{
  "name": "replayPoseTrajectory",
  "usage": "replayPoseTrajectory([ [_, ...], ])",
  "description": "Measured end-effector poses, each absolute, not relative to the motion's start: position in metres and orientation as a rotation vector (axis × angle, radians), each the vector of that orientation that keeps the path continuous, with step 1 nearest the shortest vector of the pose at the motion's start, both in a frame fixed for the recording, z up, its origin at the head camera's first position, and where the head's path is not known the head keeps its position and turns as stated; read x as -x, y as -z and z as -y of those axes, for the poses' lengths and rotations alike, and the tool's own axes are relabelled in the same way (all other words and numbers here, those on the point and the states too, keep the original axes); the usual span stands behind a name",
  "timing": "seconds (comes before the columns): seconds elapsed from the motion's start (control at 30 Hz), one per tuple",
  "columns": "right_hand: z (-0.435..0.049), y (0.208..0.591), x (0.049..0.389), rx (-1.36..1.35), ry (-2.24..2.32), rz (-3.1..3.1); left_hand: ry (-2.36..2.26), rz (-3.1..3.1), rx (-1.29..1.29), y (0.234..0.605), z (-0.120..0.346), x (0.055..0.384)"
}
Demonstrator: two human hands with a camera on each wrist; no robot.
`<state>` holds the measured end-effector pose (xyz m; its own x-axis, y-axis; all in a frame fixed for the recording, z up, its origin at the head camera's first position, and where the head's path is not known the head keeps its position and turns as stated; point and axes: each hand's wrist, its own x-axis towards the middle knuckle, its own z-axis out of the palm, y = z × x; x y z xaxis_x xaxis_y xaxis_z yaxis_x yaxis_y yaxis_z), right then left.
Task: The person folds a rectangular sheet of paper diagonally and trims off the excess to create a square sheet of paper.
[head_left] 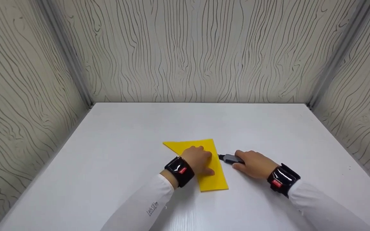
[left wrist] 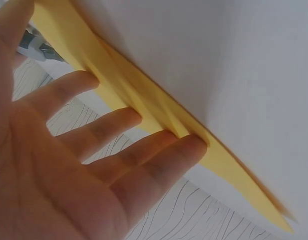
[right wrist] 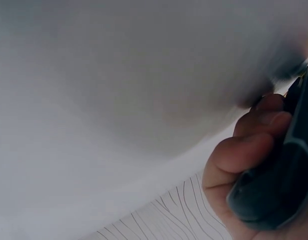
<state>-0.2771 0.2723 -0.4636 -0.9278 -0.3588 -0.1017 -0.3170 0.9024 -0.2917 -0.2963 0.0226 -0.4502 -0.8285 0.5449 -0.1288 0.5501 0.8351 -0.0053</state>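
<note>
A folded sheet of yellow paper (head_left: 215, 181) lies on the white table, with a pointed corner at its far left. My left hand (head_left: 198, 160) rests over it, fingers spread. In the left wrist view the fingertips (left wrist: 128, 115) press on the paper (left wrist: 239, 175), whose layers part slightly along one edge. To the right, my right hand (head_left: 256, 163) grips a grey and black utility knife (head_left: 231, 158). The knife's dark tip points left, close to the paper's right edge. The right wrist view shows fingers curled round the dark handle (right wrist: 264, 200); the tip is blurred there.
The white table (head_left: 124, 128) runs back to a wall (head_left: 185, 51) with a wood-grain pattern. Similar panels (head_left: 14, 80) stand at both sides, joined by grey corner posts (head_left: 64, 51). Both wrists wear black bands (head_left: 180, 171).
</note>
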Motion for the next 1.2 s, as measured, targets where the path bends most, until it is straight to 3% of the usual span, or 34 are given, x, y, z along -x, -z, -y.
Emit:
replayPoseTrajectory([
  [1.2, -0.2695, 0.4641, 0.2864, 0.523, 0.371, -2.927, 0.046, -2.882, -0.802, 0.4488, -0.0248, 0.2958],
])
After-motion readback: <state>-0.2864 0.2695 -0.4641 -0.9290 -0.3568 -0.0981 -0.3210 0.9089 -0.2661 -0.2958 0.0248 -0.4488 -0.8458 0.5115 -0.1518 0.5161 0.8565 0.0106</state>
